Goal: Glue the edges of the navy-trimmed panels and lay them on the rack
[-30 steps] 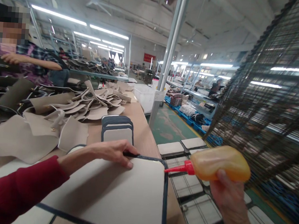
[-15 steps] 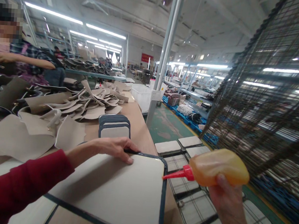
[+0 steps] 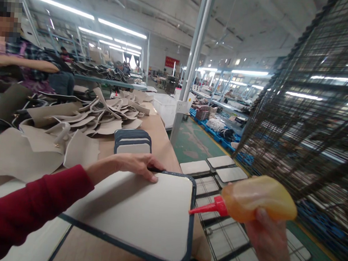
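Observation:
My left hand [image 3: 143, 166] grips the far edge of a cream panel [image 3: 144, 216] with a dark blue rounded border, thumb on top and fingers over the rim. In my right hand [image 3: 267, 228] is a squeeze bottle [image 3: 261, 198] of amber liquid, held on its side. Its red nozzle [image 3: 207, 207] points left, with the tip at the seam between the panel's cream face and its right border. A thin pale line runs along that seam near the far right corner. Beyond my left hand stands a stack of smaller blue-edged panels [image 3: 133, 141].
Beige cut pieces with handles [image 3: 103, 113] heap across the table's left and far side. Several blue-edged panels lie on a wire rack [image 3: 229, 230] at right. A tall mesh rack [image 3: 313, 96] rises beyond it. A metal post [image 3: 190, 68] and white bin [image 3: 164, 110] stand ahead; a person [image 3: 26, 64] works at far left.
The nozzle tip has moved slightly nearer me along the panel's right border. The panel and my left hand have shifted a little up and right in view.

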A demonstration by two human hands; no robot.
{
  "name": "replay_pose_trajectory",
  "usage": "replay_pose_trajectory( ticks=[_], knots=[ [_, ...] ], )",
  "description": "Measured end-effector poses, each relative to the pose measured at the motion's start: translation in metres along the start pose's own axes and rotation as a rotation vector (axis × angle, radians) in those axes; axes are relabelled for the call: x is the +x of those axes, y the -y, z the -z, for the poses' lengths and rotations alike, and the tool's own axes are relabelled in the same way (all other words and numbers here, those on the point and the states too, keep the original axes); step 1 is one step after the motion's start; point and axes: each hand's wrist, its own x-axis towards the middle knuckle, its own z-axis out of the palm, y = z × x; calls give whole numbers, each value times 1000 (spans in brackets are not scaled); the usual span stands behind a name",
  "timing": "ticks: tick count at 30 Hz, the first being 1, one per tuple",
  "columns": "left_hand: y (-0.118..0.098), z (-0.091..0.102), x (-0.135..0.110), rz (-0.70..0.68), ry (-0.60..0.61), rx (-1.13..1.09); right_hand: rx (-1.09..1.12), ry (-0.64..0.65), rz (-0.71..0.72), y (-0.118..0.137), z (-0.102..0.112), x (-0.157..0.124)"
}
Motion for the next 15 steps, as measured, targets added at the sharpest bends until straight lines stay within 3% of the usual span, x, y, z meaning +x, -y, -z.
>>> replay_pose_trajectory(
  ticks=[15],
  knots=[
    [3, 6, 0, 7, -27, -39, -20, -2, -76, 4, 4, -5]
  ],
)
